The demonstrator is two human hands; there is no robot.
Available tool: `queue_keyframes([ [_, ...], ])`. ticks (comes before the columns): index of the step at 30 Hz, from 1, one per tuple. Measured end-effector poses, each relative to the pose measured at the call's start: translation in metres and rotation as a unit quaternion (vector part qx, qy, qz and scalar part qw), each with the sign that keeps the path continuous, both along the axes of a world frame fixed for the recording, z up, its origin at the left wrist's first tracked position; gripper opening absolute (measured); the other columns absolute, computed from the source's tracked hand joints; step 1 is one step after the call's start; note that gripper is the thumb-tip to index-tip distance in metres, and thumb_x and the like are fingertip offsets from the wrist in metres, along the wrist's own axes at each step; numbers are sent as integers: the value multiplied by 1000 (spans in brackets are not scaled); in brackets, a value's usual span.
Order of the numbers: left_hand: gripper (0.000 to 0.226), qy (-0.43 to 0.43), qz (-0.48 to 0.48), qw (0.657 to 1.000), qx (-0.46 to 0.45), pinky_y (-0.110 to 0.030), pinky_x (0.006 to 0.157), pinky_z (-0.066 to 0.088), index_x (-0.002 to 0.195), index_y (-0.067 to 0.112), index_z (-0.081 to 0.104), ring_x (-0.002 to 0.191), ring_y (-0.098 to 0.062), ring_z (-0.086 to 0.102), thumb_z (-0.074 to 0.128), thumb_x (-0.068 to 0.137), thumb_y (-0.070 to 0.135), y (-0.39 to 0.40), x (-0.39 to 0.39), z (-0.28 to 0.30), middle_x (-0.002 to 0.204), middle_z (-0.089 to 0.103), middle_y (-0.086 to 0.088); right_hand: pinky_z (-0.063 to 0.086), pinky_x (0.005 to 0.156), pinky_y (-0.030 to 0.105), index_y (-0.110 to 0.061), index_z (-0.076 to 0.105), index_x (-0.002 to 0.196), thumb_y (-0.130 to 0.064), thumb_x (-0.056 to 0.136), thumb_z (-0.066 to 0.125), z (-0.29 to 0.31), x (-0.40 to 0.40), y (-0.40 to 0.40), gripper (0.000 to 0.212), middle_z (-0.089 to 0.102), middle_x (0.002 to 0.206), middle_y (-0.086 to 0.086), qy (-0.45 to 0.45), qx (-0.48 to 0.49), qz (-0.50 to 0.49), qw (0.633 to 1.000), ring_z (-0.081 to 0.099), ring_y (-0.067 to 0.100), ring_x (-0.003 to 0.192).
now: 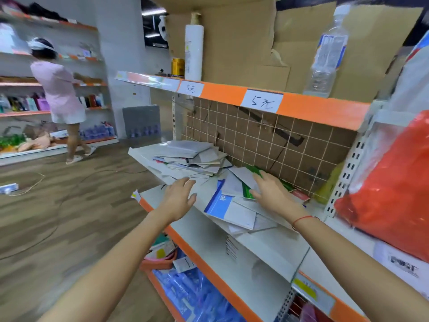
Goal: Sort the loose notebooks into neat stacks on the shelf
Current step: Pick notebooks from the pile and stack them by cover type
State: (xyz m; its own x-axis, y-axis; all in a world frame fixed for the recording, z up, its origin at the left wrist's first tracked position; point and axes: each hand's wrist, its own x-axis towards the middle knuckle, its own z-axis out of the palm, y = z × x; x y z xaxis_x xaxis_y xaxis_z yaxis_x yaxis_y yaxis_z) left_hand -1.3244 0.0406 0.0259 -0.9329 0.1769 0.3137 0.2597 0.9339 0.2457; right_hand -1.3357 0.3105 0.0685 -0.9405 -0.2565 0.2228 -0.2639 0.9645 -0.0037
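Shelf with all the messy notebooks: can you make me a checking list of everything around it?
Surface: white middle shelf, orange front edge.
Job's things: loose notebooks heaped at the back left; more scattered near the hands, among them a blue-and-white notebook and a green notebook.
Clutter: pump bottle, gold can and water bottle on the upper shelf.
Grips: left hand open above the shelf; right hand flat on the notebooks.
Cables: cord on the floor.
Surroundings: red bag to the right; another person at far shelves.
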Motion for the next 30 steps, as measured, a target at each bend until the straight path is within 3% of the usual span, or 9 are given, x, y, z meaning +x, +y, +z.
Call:
queue_keyframes([
  [5,49,-8,14,999,-32,-38,108,25,144,13,33,137,-26,29,42,99,30,-26,-50,-3,150,31,-11,30,108,38,-6,25,146,-34,97,44,-13,-41,-16,60,32,147,20,-35,16,-22,999,35,33,131],
  [10,46,4,9,999,-39,-41,97,36,137,10,41,126,-29,40,44,97,31,-48,-115,-8,137,45,-10,24,113,37,-9,21,149,-37,96,45,-23,-83,-24,64,26,151,21,-48,17,-62,997,28,33,137],
  [16,36,20,30,996,-83,-38,92,34,124,9,46,118,-29,42,42,94,29,-66,-208,-6,126,49,-11,32,105,37,-5,36,139,-51,93,41,-40,-132,-55,64,42,140,18,-14,36,-219,975,38,31,128],
  [22,43,26,-23,996,-83,-38,95,33,133,9,39,123,-30,40,38,98,33,-82,-279,-5,134,45,-13,26,109,42,-2,28,142,-51,95,38,-53,-163,-82,69,36,145,17,-45,29,-316,947,33,31,133],
  [25,45,13,-57,995,-80,-38,94,36,133,7,38,121,-30,42,40,97,35,-83,-302,-4,133,46,-14,32,105,42,-3,36,135,-49,97,35,-61,-167,-84,60,46,137,16,-77,6,-336,939,40,30,127],
  [28,45,-6,-75,994,-84,-38,93,37,129,6,40,120,-30,44,38,98,39,-80,-323,-6,131,48,-14,40,90,37,-5,46,121,-43,99,31,-62,-169,-83,46,58,121,15,-76,35,-319,944,52,30,111],
  [30,45,-24,-90,993,-79,-39,92,37,125,5,42,119,-31,44,35,99,41,-76,-334,-7,129,50,-15,42,81,35,-4,44,122,-36,101,31,-60,-170,-85,41,61,116,15,-63,64,-302,949,57,31,105],
])
